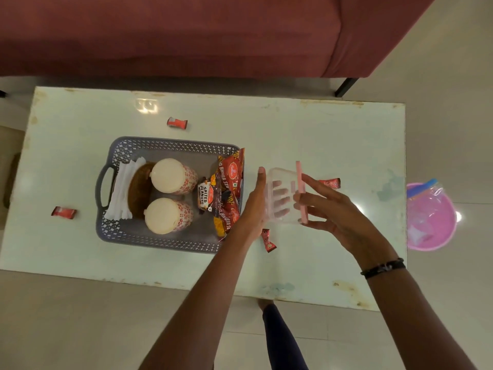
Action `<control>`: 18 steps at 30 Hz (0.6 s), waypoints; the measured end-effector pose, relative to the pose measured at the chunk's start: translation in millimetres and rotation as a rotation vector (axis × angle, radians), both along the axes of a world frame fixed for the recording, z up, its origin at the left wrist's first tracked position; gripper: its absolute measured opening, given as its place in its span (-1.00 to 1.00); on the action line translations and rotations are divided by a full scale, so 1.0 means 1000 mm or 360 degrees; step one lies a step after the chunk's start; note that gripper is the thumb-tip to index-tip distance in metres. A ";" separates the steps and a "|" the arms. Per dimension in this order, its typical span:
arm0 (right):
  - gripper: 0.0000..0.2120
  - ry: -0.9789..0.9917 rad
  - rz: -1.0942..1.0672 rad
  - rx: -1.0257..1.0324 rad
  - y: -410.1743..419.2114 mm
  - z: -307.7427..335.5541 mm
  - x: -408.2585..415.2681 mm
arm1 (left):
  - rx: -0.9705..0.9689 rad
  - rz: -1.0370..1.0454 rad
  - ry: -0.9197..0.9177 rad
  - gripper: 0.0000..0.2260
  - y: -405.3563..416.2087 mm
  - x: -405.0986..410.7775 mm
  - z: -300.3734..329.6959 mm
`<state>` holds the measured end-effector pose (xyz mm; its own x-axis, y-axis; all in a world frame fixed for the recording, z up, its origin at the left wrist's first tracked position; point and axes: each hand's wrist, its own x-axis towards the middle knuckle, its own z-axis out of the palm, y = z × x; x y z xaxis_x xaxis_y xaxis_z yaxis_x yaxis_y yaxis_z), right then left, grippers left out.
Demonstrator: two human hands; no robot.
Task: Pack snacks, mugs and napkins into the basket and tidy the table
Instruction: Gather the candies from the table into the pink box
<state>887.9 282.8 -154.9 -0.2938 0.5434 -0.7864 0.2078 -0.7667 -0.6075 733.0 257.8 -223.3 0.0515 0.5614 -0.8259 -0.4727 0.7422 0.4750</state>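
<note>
A grey perforated basket (128,236) stands left of centre on the pale table (306,134). Inside it are two patterned mugs (170,176) (166,216), white napkins (122,190), a brown round item (138,190), a salted peanuts packet (205,196) and red snack bags (230,188). Just right of the basket, my left hand (256,206) holds a clear plastic box (282,196) tilted on its side. My right hand (328,206) grips the box's pink lid (301,190), which stands upright against the box opening.
Small red candy wrappers lie on the table: one behind the basket (177,122), one at the left (64,211), one under my left wrist (268,240), one past the lid (330,182). A pink bin (432,222) stands on the floor right. A maroon sofa (186,36) runs behind.
</note>
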 end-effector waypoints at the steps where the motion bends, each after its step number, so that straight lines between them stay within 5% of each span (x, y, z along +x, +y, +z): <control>1: -0.46 0.0000 -0.0024 -0.0020 -0.002 -0.006 0.003 | -0.0014 -0.0026 0.0023 -0.38 0.001 0.001 -0.001; 5: -0.43 0.0019 -0.0087 -0.0064 -0.011 -0.024 0.010 | -0.0086 -0.0168 0.0090 -0.20 -0.002 0.006 -0.011; 11: -0.58 0.0223 -0.0701 -0.0146 -0.018 -0.056 0.032 | -0.0206 -0.0030 0.0260 -0.59 0.010 0.012 -0.030; 18: -0.67 0.0197 -0.1092 -0.0232 -0.042 -0.080 0.060 | -0.0206 -0.0180 0.0397 -0.55 0.035 0.025 -0.044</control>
<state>948.2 241.1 -235.3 -0.0152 0.5295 -0.8482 -0.4147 -0.7752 -0.4765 757.6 293.2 -267.4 -0.1057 0.4531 -0.8852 -0.2640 0.8454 0.4643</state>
